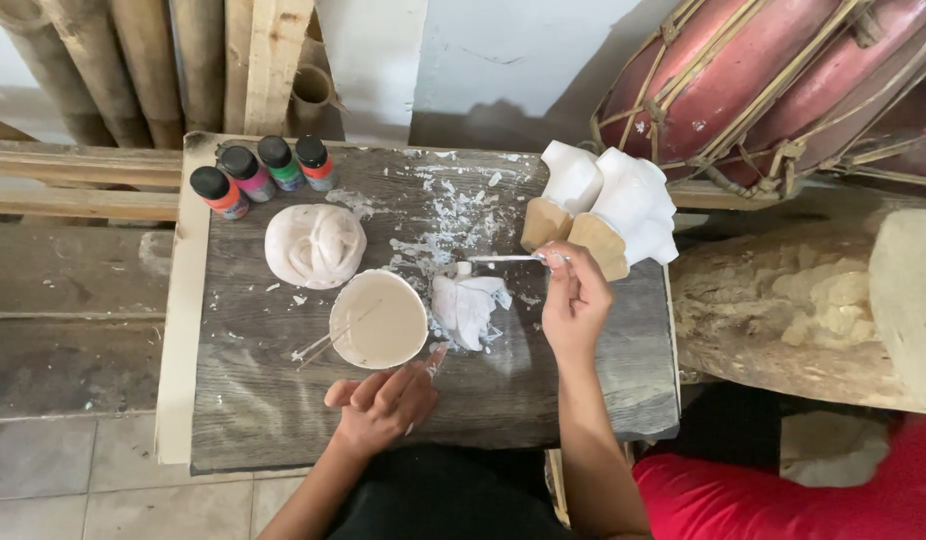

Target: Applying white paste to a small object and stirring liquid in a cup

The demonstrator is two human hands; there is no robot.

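My right hand (575, 300) pinches a thin white-coated tool (508, 259) that points left over a small white plaster figure (467, 308) lying on the dark wooden board (283, 400). My left hand (383, 404) rests on the board near its front edge, just below a round bowl of cream paste (381, 320) with a stick lying across it; a thin tool shows between its fingers near the thumb. White flakes (453, 225) are scattered across the board's middle.
Several small paint bottles (263, 172) stand at the board's back left, beside a white domed cast (314, 245). Two white figures on wooden bases (608, 205) stand at the back right. Red drums (773, 80), bamboo poles (113, 60) and a log (803, 320) surround the board.
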